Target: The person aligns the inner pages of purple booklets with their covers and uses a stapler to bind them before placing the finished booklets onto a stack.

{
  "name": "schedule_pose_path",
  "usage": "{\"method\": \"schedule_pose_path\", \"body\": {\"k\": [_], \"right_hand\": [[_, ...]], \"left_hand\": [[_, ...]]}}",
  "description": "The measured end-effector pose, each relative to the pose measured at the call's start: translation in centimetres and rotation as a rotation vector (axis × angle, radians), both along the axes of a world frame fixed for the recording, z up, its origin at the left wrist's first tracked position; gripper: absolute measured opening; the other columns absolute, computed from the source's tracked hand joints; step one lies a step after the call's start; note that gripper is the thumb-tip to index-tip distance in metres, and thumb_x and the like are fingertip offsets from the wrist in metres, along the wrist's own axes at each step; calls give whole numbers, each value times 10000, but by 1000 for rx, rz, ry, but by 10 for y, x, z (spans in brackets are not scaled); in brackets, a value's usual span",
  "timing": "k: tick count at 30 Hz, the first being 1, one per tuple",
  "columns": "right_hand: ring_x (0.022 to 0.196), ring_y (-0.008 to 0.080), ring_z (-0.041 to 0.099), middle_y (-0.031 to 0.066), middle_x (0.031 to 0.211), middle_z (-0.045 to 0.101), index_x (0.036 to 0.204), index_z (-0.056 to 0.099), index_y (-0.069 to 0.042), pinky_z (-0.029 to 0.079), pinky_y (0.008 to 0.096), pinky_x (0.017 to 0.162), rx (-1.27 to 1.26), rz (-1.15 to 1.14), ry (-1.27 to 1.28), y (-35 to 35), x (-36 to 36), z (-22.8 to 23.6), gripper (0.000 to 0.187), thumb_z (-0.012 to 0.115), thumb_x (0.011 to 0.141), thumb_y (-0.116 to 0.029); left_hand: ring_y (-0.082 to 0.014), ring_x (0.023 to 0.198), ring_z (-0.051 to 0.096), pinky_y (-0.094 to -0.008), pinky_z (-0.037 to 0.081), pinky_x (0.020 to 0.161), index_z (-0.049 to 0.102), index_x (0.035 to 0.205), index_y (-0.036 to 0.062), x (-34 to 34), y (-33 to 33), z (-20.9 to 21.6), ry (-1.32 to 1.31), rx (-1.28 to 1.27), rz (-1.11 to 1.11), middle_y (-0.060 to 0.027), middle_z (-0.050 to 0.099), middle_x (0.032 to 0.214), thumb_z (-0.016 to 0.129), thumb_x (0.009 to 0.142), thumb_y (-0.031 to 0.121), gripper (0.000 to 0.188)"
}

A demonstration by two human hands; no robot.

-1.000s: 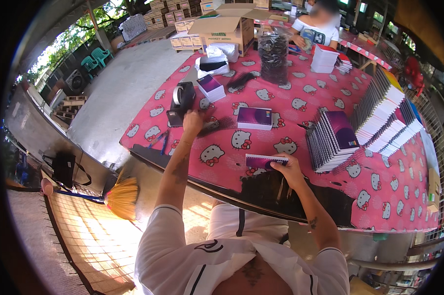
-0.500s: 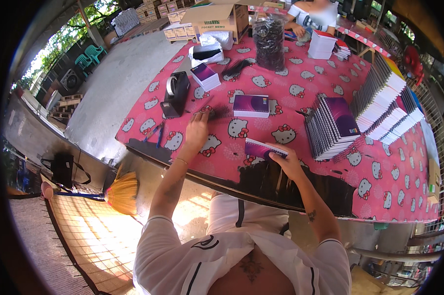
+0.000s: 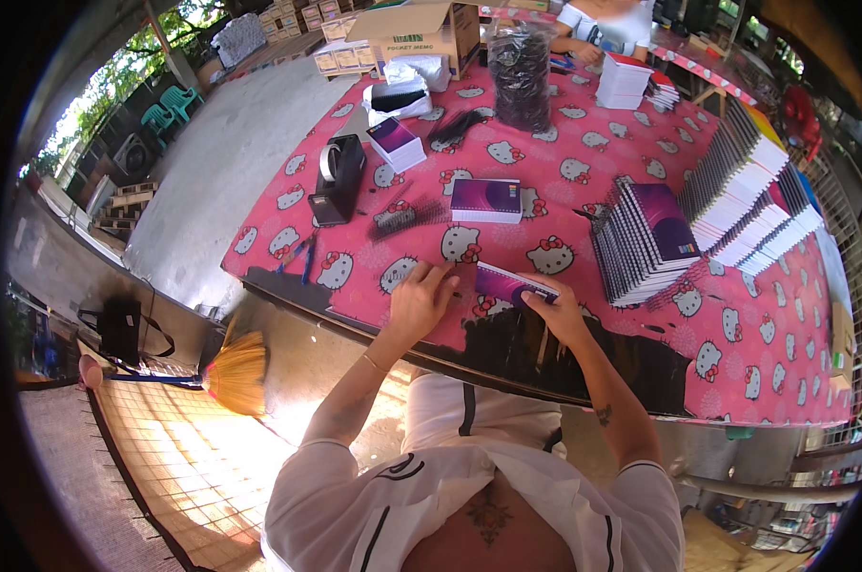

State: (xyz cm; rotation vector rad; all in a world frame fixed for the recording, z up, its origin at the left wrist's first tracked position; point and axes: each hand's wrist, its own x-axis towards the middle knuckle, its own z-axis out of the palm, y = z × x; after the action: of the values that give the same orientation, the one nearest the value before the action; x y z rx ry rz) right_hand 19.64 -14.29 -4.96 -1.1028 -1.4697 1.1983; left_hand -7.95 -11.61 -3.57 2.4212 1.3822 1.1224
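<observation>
In my right hand (image 3: 557, 310) is a small purple memo notebook (image 3: 503, 280), gripped at its right end with the thumb on the cover, just above the table's near edge. My left hand (image 3: 421, 297) is beside the notebook's left end, its fingers bent together; whatever they pinch is too thin to make out. Beyond the left hand lies a small heap of black spiral binding coils (image 3: 407, 217). A short stack of purple notebooks (image 3: 486, 200) sits beyond the one I hold.
A black tape dispenser (image 3: 338, 179), blue-handled pliers (image 3: 307, 259) and another purple pad stack (image 3: 397, 145) are to the left. Bound notebooks (image 3: 644, 246) stand in tall stacks at right. Farther back are a bag of coils (image 3: 520, 81), a carton (image 3: 421, 43) and a person (image 3: 584, 38).
My left hand has come back from the heap of coils toward me and to the right, close to the notebook. The right hand keeps holding the notebook in nearly the same place.
</observation>
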Motion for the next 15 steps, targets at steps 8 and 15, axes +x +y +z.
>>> {"method": "schedule_pose_path", "body": {"k": [8, 15], "right_hand": [[990, 112, 618, 55, 1102, 700, 1256, 659, -8, 482, 265, 906, 46, 1, -10, 0, -5, 4, 310, 649, 954, -78], [989, 116, 613, 51, 1104, 694, 1262, 653, -3, 482, 271, 909, 73, 11, 5, 1, -1, 1, 318, 655, 955, -86]], "left_hand": [[-403, 735, 639, -482, 525, 622, 652, 1152, 85, -11, 56, -4, 90, 36, 278, -151, 608, 971, 617, 974, 220, 226], [-261, 635, 638, -360, 504, 567, 717, 1092, 56, 10, 9, 30, -204, -123, -106, -128, 667, 852, 682, 927, 121, 181]]}}
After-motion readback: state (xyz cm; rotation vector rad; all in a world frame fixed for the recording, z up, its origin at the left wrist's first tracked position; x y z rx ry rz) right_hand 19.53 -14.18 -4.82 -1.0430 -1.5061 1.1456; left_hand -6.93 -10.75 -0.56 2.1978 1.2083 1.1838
